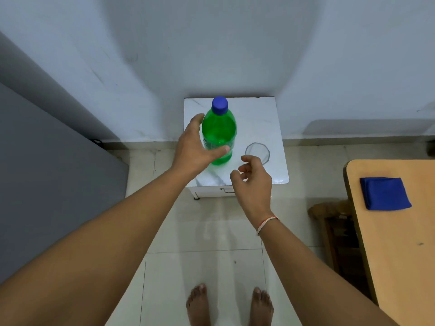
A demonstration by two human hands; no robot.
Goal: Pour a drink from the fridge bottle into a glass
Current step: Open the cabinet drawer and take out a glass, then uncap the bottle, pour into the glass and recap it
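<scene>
A green plastic bottle with a blue cap stands upright on a small white marble-topped table. My left hand wraps it from the left, thumb across its lower front and fingers going behind it. A clear empty glass stands on the same table, just right of the bottle. My right hand hovers at the table's near edge, right in front of the glass, with its fingers loosely curled and apart and nothing in them.
A grey fridge side fills the left. A wooden table with a folded blue cloth stands at the right, a wooden stool beside it. My bare feet are on the tiled floor.
</scene>
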